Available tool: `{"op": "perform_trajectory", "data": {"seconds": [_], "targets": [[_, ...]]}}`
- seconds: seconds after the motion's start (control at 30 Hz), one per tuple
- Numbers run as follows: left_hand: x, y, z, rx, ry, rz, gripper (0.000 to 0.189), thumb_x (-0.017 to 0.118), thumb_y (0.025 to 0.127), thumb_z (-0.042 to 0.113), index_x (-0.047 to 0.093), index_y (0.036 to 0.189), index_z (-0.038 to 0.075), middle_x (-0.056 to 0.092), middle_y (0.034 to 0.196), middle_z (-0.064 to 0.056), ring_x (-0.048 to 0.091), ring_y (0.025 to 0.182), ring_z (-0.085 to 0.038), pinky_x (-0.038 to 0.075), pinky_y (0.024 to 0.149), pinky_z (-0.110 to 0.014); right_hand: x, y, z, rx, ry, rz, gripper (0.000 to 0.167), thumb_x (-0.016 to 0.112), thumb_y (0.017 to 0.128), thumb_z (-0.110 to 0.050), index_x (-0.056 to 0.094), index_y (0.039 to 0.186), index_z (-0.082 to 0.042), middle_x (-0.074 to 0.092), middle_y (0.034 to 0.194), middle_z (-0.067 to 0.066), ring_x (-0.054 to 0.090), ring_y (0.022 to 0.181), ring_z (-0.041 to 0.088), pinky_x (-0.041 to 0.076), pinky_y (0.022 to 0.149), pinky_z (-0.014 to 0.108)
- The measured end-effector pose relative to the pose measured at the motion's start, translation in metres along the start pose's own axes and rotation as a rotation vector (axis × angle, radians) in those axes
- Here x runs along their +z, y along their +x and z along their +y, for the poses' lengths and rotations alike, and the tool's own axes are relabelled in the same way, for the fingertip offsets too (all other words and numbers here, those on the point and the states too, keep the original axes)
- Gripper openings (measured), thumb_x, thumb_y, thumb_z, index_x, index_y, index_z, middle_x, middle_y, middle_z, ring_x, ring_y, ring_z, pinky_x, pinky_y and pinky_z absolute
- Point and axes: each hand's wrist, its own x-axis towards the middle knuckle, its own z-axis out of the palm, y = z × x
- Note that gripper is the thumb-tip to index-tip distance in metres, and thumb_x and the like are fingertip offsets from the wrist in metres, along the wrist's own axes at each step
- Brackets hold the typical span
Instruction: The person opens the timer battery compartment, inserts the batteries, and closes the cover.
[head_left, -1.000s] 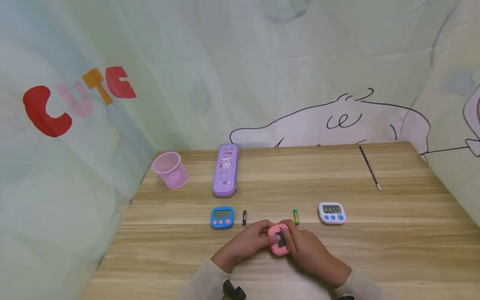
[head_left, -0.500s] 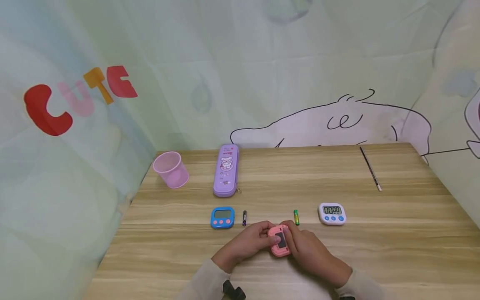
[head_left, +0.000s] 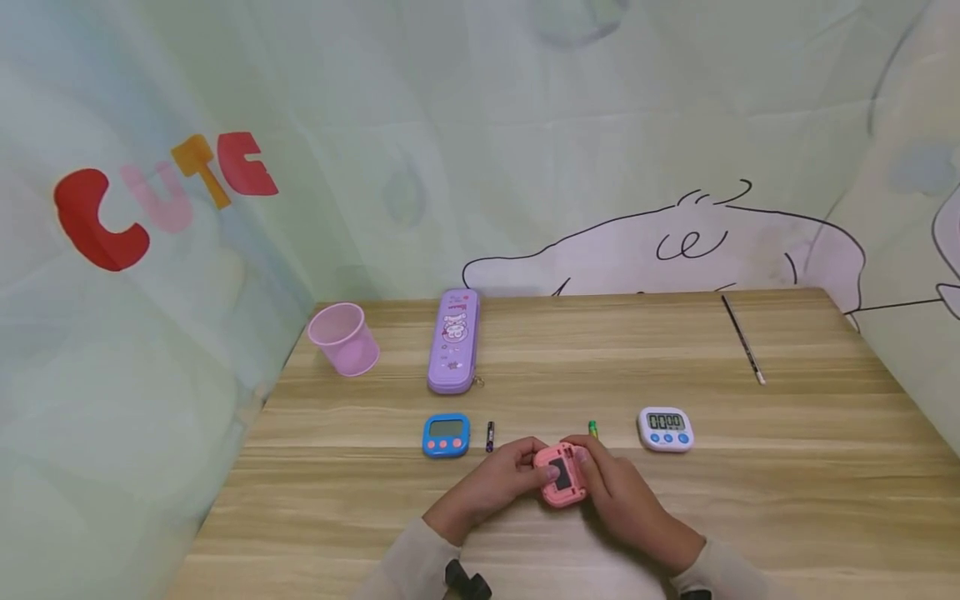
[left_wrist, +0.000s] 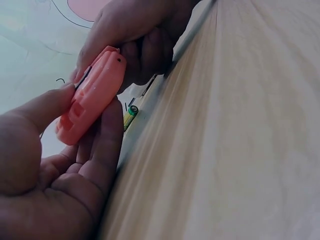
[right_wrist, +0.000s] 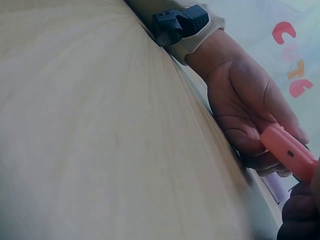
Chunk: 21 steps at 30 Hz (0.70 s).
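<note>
A pink digital timer (head_left: 564, 497) is held between both hands, its back turned up with a dark rectangular patch showing. The left hand (head_left: 491, 486) grips its left side, thumb on the back and fingers beneath. At the opposite side the right hand (head_left: 628, 504) pinches the edge, thumb tip near the top right of the back. Slots in the casing of the pink timer (left_wrist: 102, 90) show in the left wrist view. Just beyond the right hand lies a green battery (head_left: 593, 428), partly hidden by it. A dark battery (head_left: 490, 437) lies beyond the left hand.
A blue timer (head_left: 446, 436) lies to the left and a white timer (head_left: 665, 429) to the right, both screen up. Farther back are a pink cup (head_left: 345, 340), a purple pencil case (head_left: 453, 342) and a pencil (head_left: 742, 339). Patterned cloth hangs behind the table.
The right thumb has slid toward the timer's right edge, uncovering more of its back. The timer has turned and risen slightly in view. The right hand now covers part of the green battery.
</note>
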Motion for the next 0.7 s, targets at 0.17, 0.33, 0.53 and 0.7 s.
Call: {"op": "perform_trajectory", "data": {"seconds": [0.17, 0.33, 0.53, 0.7], "targets": [[-0.0010, 0.0001, -0.0012, 0.001, -0.044, 0.023, 0.029, 0.066, 0.094, 0.023, 0.059, 0.114, 0.003, 0.070, 0.101, -0.007, 0.065, 0.089, -0.016, 0.054, 0.080, -0.029, 0.0018, 0.0007, 0.0061, -0.071, 0.021, 0.072, 0.024, 0.043, 0.106, -0.028, 0.054, 0.127, -0.028, 0.065, 0.085, -0.011, 0.057, 0.078, 0.003, 0.054, 0.075, 0.033], [-0.0017, 0.0014, -0.0029, -0.001, -0.065, 0.044, 0.029, 0.067, 0.094, 0.023, 0.059, 0.113, 0.002, 0.070, 0.098, -0.008, 0.064, 0.086, -0.015, 0.054, 0.076, -0.027, 0.0015, 0.0007, 0.0087, -0.081, 0.090, 0.104, 0.021, 0.049, 0.104, -0.024, 0.054, 0.124, -0.025, 0.048, 0.063, -0.014, 0.045, 0.053, 0.003, 0.041, 0.050, 0.023], [-0.0015, 0.0016, -0.0037, -0.001, -0.081, 0.044, 0.029, 0.067, 0.093, 0.021, 0.059, 0.112, 0.001, 0.070, 0.097, -0.009, 0.065, 0.086, -0.015, 0.054, 0.076, -0.027, -0.0005, 0.0005, 0.0063, -0.078, 0.166, 0.158, 0.017, 0.052, 0.102, -0.019, 0.060, 0.117, -0.023, 0.052, 0.067, -0.011, 0.049, 0.056, 0.006, 0.044, 0.049, 0.023], [-0.0013, 0.0015, -0.0031, 0.004, -0.089, 0.044, 0.029, 0.067, 0.093, 0.021, 0.059, 0.111, 0.001, 0.071, 0.098, -0.009, 0.065, 0.087, -0.015, 0.055, 0.077, -0.027, -0.0020, -0.0007, 0.0051, -0.082, 0.240, 0.189, 0.016, 0.052, 0.102, -0.017, 0.063, 0.113, -0.019, 0.058, 0.073, -0.007, 0.055, 0.061, 0.009, 0.050, 0.054, 0.025]]}}
